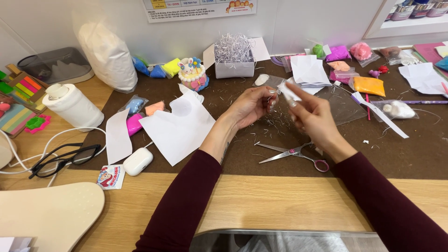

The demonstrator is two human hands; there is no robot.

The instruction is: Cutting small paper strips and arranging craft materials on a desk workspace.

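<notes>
My left hand and my right hand meet above the dark brown mat, both pinching a small clear plastic piece with white in it. Both arms wear dark red sleeves. Open scissors with a pink-ringed handle lie on the mat just below my hands. A large white paper sheet lies left of my left forearm.
Small bags of coloured clay lie at the back right and back left. A box of shredded paper, a small bunny cake figure, a paper roll, black glasses and a white earbud case surround the mat.
</notes>
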